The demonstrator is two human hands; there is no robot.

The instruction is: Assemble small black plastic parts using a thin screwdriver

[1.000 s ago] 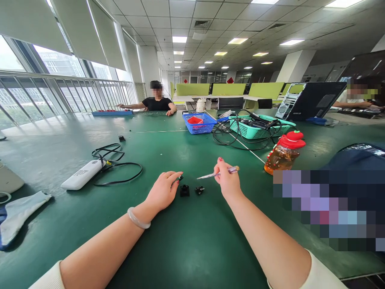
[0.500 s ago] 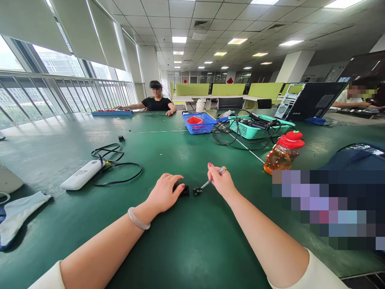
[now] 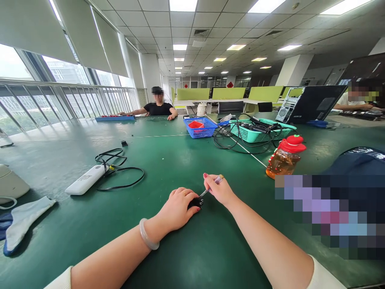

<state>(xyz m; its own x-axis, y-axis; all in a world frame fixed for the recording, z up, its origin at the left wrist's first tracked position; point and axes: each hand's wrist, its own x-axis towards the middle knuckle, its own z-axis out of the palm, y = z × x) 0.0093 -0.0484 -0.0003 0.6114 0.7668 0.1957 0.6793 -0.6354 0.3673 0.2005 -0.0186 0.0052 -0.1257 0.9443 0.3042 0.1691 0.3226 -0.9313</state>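
My left hand (image 3: 179, 209), with a pale bangle at the wrist, is closed round a small black part (image 3: 194, 203) low on the green table (image 3: 186, 249). Much of that part is hidden by my fingers, and its right end shows pale marks. In my right hand (image 3: 221, 190) is a screwdriver (image 3: 205, 192), its thin shaft slanting down to the left. The tip reaches the black part beside my left fingertips; whether it touches is too small to tell.
A white power bank (image 3: 87, 179) with a black cable (image 3: 135, 186) lies left. Farther back stand a blue basket (image 3: 201, 131) and a green basket (image 3: 255, 137) of cables. A red-lidded bottle (image 3: 284, 160) is to the right. One person (image 3: 159, 108) sits across the table.
My left hand has moved right and closed round the black part. The separate small black piece at the screwdriver tip now appears together with the part at my left fingers.
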